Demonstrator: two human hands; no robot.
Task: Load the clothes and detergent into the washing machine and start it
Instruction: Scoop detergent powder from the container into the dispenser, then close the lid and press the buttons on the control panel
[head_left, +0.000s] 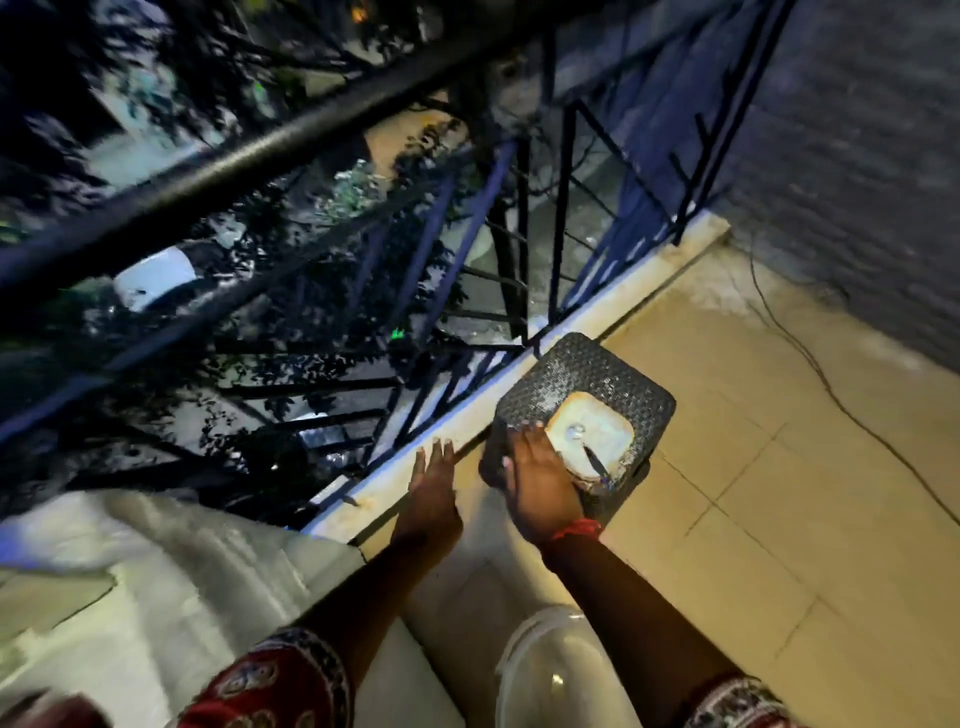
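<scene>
On the balcony floor stands a dark textured stool (597, 374). A white square detergent container (597, 434) sits on its top, with a dark spoon (595, 462) lying in it. My right hand (537, 480) lies palm down over the stool's left corner and the container's left edge; whether it grips anything is hidden. My left hand (434, 491) hovers flat with fingers apart over the floor by the kerb, holding nothing. The washing machine (156, 587), white under a crinkled plastic cover, fills the lower left. No clothes are in view.
A black metal railing (291, 140) runs diagonally along the raised kerb (613, 306), with trees and a street below. A white rounded object (556, 670) sits at the bottom between my arms. A thin cable (810, 358) trails across the beige tiles by the grey wall (872, 156).
</scene>
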